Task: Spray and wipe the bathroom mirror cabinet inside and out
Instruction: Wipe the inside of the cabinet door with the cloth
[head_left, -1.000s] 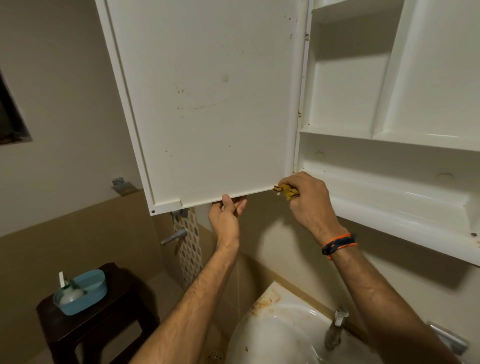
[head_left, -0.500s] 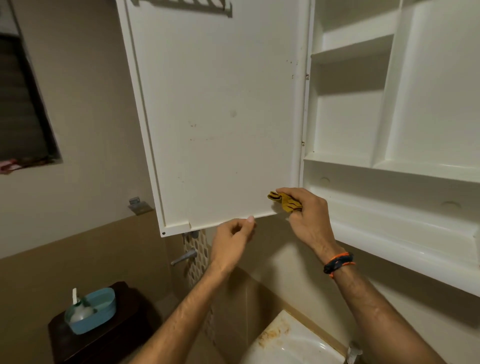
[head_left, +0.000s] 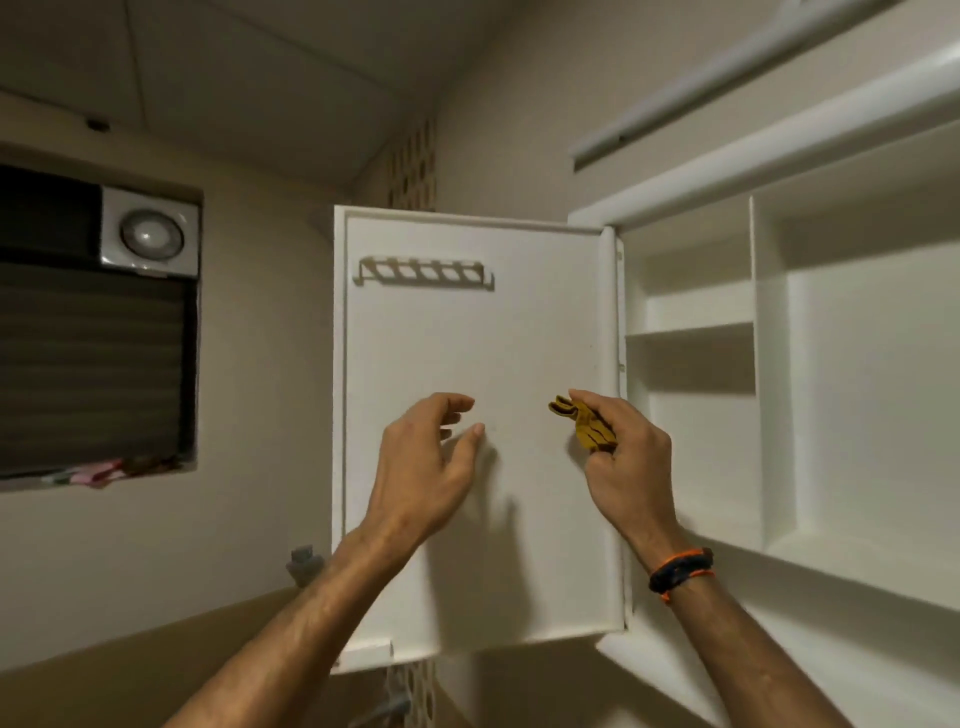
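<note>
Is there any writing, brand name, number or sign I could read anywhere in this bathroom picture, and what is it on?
None can be read.
The open cabinet door, its slotted rack and the shelves are plain white, with no print showing.
The exhaust fan shows no legible label.
The yellow cloth in the right hand has dark marks, but they do not read as letters.

Warm, dim indoor light filled the view. Both hands threw soft grey shadows onto the cabinet door (head_left: 467, 338). Straight lines bowed toward the edges from the wide lens, and the forearms near the lower edge were slightly smeared.
</note>
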